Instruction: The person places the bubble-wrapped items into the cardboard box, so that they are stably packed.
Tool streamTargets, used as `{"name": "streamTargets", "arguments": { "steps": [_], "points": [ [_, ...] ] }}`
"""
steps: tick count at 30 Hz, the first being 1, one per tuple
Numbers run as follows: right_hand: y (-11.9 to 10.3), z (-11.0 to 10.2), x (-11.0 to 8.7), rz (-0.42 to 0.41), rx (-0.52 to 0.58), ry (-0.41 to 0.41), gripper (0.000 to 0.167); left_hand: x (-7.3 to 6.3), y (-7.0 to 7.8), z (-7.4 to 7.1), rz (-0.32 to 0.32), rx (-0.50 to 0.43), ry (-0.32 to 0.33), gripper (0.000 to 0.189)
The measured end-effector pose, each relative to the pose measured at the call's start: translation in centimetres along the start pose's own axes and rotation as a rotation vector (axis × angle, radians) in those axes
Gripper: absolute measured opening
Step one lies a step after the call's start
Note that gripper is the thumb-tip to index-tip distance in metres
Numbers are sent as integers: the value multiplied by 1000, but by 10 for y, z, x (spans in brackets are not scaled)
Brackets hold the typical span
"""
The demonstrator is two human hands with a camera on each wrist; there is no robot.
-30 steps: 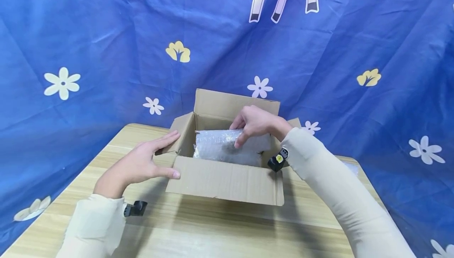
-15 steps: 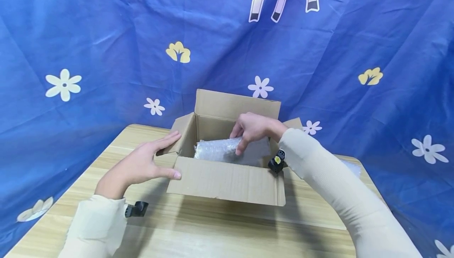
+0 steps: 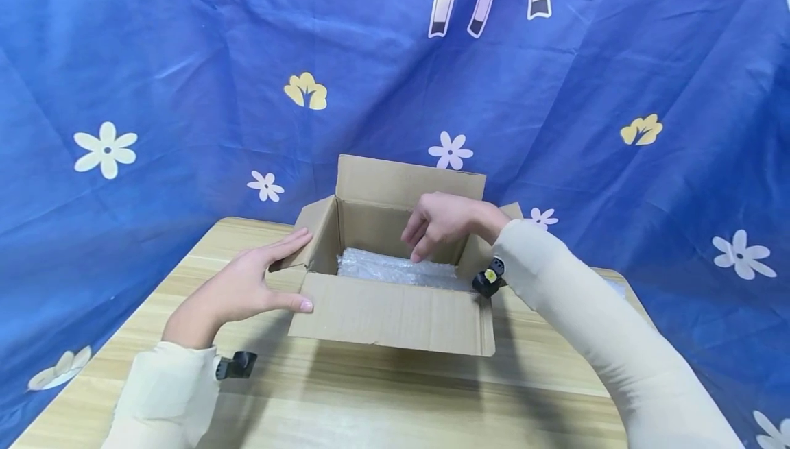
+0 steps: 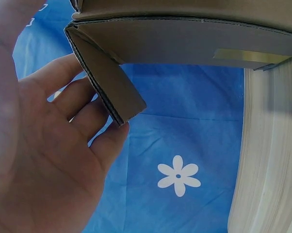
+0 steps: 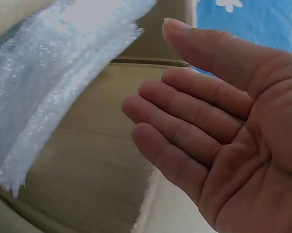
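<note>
An open cardboard box stands on the wooden table with its flaps spread. Bubble wrap lies low inside it, behind the front flap; what it may cover is hidden. My left hand rests at the box's left corner, fingers along the side flap and thumb on the front flap. Above the box opening hovers my right hand, with nothing in it. In the right wrist view its fingers are loosely bent, apart from the bubble wrap.
The back flap stands upright near a blue patterned curtain. A piece of clear plastic lies on the table at the right, partly behind the right sleeve. Yellowish tape marks one box side.
The bubble wrap has gone down from the box opening to lie lower inside. My right hand has let go of it and stays above. The left hand has kept its place.
</note>
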State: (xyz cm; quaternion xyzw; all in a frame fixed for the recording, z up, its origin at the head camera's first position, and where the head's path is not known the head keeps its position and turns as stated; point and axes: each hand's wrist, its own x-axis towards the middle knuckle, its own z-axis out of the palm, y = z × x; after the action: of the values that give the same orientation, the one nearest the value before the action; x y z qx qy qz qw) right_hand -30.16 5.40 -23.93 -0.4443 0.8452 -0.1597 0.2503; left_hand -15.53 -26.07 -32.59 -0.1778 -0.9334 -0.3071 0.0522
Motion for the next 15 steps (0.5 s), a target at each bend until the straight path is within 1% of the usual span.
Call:
{"name": "streamTargets", "arguments": {
  "steps": [6, 15],
  "points": [
    [1, -7, -16, -63, -9, 77, 43, 0, -1, 0, 2, -1, 3, 111],
    [1, -18, -47, -79, 76, 171, 45, 0, 0, 0, -10, -15, 6, 113]
  ]
}}
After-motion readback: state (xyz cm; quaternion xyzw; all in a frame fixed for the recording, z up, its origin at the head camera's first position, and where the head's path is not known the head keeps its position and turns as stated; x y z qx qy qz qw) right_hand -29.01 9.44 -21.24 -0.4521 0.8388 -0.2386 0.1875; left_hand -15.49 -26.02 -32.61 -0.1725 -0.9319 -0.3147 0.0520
